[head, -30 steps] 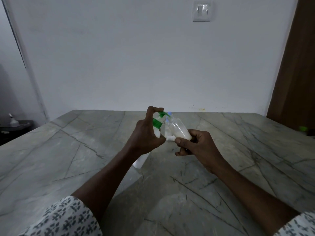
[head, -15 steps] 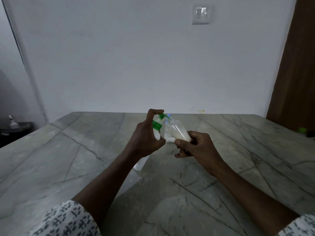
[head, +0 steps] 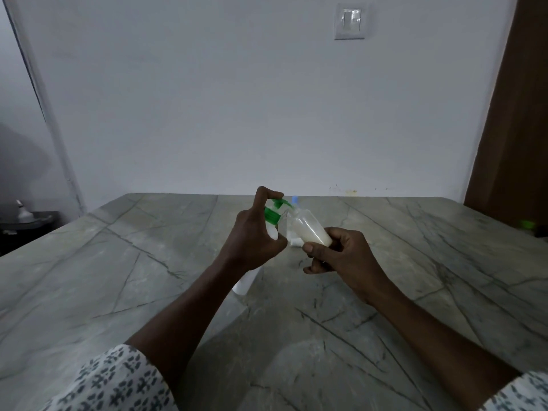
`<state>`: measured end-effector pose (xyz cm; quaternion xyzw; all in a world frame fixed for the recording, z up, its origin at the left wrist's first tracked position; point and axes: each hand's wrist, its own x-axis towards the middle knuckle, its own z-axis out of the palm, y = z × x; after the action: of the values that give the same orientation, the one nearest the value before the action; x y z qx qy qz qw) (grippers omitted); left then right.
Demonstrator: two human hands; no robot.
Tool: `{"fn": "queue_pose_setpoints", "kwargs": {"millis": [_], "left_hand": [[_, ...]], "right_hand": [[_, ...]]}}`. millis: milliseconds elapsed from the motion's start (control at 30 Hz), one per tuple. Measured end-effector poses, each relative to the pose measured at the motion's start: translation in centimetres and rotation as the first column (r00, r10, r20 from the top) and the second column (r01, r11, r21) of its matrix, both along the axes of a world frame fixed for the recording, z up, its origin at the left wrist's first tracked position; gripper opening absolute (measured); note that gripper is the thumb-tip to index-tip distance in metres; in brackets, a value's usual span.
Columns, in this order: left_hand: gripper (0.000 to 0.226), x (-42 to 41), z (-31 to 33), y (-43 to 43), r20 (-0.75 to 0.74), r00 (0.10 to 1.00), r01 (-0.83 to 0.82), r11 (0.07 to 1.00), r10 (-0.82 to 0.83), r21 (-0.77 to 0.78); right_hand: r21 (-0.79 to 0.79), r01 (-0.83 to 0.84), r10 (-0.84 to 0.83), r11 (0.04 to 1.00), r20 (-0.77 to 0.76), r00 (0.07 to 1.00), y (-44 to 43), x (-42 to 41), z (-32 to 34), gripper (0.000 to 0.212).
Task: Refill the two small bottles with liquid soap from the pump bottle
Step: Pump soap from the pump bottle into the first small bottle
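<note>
Head view: left fingers (head: 262, 194) grip the pump bottle (head: 271, 215); right fingers (head: 315, 249) hold small bottle (head: 312, 230).

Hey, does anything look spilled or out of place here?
Nothing stands out. No soap shows on the table. The small bottle is tilted, but the right hand holds it towards the pump bottle, gripped by the left hand.

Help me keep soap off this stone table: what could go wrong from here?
1. The small bottle is held tilted in the right hand, its narrow mouth at the nozzle of the pump bottle; a stroke from the left hand could miss and drip on the table.
2. It already looks well filled with white soap, so more pumping may overflow.
</note>
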<state>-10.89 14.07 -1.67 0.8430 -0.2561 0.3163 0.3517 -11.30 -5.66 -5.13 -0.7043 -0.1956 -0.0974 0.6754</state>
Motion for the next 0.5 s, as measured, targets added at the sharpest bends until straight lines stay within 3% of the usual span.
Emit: {"fn": "queue_pose_setpoints", "kwargs": {"millis": [300,500], "left_hand": [[0.083,0.06,-0.15,0.09,-0.019,1.000,0.022,1.000,-0.022,0.014],[0.072,-0.35,0.00,-0.01,0.016,1.000,-0.009,1.000,0.010,-0.013]], "right_hand": [[0.011,0.001,-0.001,1.000,0.002,1.000,-0.07,0.01,0.11,0.034],[-0.009,-0.011,0.011,1.000,-0.005,1.000,0.01,0.00,-0.02,0.036]]}}
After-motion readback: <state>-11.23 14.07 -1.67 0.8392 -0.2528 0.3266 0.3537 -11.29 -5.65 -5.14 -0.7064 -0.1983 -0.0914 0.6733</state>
